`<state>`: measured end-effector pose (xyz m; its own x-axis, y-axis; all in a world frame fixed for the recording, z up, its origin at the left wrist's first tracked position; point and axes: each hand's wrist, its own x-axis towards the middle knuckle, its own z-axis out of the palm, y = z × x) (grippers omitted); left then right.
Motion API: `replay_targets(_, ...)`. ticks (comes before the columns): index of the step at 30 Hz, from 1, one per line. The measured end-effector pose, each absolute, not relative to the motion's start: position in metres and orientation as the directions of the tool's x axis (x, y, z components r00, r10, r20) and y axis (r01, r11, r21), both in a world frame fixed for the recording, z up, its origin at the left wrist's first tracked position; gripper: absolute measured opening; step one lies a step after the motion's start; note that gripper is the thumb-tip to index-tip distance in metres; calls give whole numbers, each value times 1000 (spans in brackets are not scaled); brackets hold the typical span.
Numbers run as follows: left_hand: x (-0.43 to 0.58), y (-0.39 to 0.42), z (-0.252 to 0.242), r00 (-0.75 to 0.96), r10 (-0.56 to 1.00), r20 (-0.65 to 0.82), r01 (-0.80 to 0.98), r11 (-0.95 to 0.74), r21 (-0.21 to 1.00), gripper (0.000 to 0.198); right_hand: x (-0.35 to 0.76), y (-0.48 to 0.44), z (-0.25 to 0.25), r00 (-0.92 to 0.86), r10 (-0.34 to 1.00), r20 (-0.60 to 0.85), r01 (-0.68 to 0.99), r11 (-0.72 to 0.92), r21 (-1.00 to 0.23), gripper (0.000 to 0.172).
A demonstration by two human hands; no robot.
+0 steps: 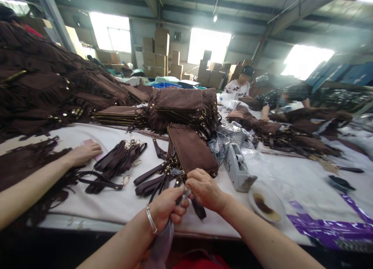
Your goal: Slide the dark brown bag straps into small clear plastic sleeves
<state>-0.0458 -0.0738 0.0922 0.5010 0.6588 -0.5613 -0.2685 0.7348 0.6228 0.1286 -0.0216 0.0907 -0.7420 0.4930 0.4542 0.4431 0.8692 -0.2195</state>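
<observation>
My left hand [170, 207], with a silver bangle at the wrist, is closed around a translucent plastic strip [162, 242] that hangs below it. Beside it, my right hand [204, 188] is pinched closed at the lower corner of a brown zippered pouch [194, 148]. What lies between its fingertips is hidden. Under and left of the hands, dark wrist straps [151, 181] with brass fittings lie bunched together. The end of a dark strap [199, 210] shows below my right hand.
Another person's hand [84, 151] rests on the table at left, near a strap bundle [118, 158]. Stacked fringed pouches [180, 100] stand behind. At right are a tape dispenser [239, 168], a bowl [266, 203] and purple plastic [326, 228]. Two people work farther back.
</observation>
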Motion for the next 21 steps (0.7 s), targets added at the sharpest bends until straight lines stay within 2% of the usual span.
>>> replay_targets(3, -44, -72, 89, 504, 633, -588, -280, 763, 582, 32, 133, -23, 90, -743, 438, 506, 379, 899, -221, 13)
replay_targets(7, -42, -73, 86, 464, 616, -636, -272, 783, 560, 31, 143, -26, 96, -826, 376, 419, 310, 925, -219, 15)
replay_targets(12, -40, -74, 89, 481, 567, -669, -271, 822, 502, 33, 148, -25, 98, -874, 295, 386, 278, 955, -102, 18)
replay_targets(14, -39, -76, 90, 474, 572, -669, -260, 817, 515, 30, 146, -25, 96, -868, 296, 399, 278, 955, -104, 15)
replay_targets(17, -36, -83, 85, 398, 678, -618, -226, 725, 651, 26, 142, -29, 90, -788, 399, 468, 316, 916, -250, 16)
replay_targets(19, -32, -87, 79, 311, 762, -569, -186, 636, 749, 29, 140, -34, 83, -631, 586, 509, 395, 807, -438, 18)
replay_targets(21, -28, -91, 73, 238, 809, -537, -165, 579, 799, 33, 138, -41, 77, -392, 821, 415, 472, 567, -675, 17)
